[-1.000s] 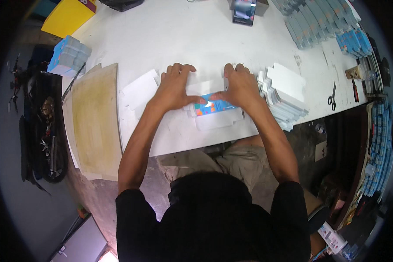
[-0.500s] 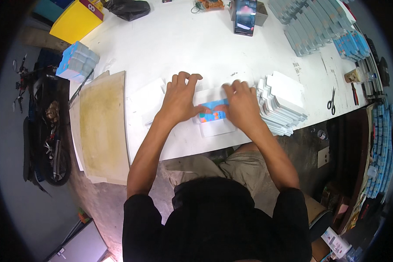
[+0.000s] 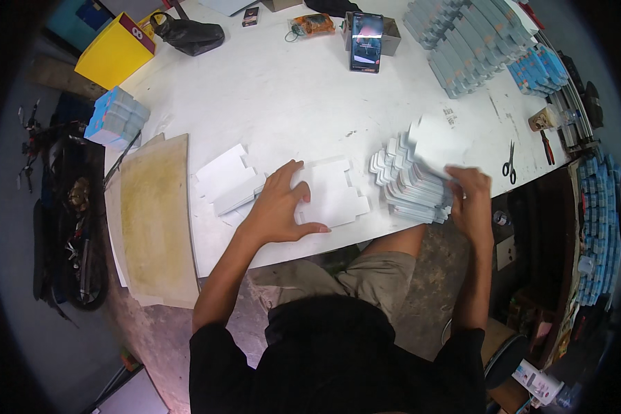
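My left hand (image 3: 276, 210) rests at the left edge of a flat white carton blank (image 3: 334, 193) with tabbed edges. Its fingers are curved and the thumb stands well apart, so it is open. To its left lie more white carton pieces (image 3: 221, 172), one of them folded, partly behind the hand. My right hand (image 3: 472, 200) is at the right side of a fanned stack of carton blanks (image 3: 410, 183). Its fingers are closed on the edge of the raised white top blank (image 3: 436, 146); slight blur softens the fingertips.
A worn board (image 3: 155, 221) lies at the table's left, near blue boxes (image 3: 116, 117) and a yellow bin (image 3: 114, 52). A phone (image 3: 366, 45) leans at the back. Stacked grey cartons (image 3: 472, 45), scissors (image 3: 509, 164) and red-handled pliers (image 3: 547, 148) lie right.
My right hand has left the blue-printed piece both hands were folding and moved right to the stack, lifting its top blank. A white blank now lies flat by my left hand. The view has shifted.
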Available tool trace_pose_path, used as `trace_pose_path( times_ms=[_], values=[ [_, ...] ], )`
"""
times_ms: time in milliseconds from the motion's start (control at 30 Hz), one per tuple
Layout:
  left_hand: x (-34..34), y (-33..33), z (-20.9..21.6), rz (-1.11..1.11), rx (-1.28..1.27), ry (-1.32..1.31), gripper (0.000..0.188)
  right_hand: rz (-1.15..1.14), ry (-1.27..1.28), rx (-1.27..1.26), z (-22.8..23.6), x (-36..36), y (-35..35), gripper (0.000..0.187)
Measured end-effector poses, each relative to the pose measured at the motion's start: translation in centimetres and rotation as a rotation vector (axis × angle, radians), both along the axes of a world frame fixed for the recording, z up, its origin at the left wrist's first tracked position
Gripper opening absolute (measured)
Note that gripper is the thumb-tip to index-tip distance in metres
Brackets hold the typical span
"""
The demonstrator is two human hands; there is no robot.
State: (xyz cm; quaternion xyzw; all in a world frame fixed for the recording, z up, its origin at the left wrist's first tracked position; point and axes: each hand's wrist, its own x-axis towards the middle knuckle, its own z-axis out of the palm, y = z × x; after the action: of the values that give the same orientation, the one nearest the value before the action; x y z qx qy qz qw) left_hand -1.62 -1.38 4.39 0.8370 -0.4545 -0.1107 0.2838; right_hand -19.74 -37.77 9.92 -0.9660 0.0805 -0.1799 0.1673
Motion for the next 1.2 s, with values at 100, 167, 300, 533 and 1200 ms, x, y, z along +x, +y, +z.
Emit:
trace_pose_path(
  times_ms=[100,167,300,533,1200],
  values=[
    [-0.3,0.0,-1.1,-0.047,0.123,-0.108,0.067,0.011,0.103,-0.034,0.5,-0.2,-0.1,0.029],
    [-0.6,0.3,-0.7,-0.046,0.163,-0.074,0.073,0.004,-0.069,-0.179,0.6,0.8,3.6,0.034],
    [-0.4,-0.4,-1.0,-0.068,0.161,-0.177,0.073,0.500,0.010,0.068,-4.8,2.6,12.0,0.052],
    [0.1,-0.4,-0.7,-0.080,0.135,-0.045,0.059,0.618,-0.018,0.059,-9.2,5.4,14.4,0.032],
    [4.8,-0.7,0.2,0.212,0.191,-0.077,0.101,0.184,0.270,0.080,-4.4,14.4,14.3,0.061]
  ],
)
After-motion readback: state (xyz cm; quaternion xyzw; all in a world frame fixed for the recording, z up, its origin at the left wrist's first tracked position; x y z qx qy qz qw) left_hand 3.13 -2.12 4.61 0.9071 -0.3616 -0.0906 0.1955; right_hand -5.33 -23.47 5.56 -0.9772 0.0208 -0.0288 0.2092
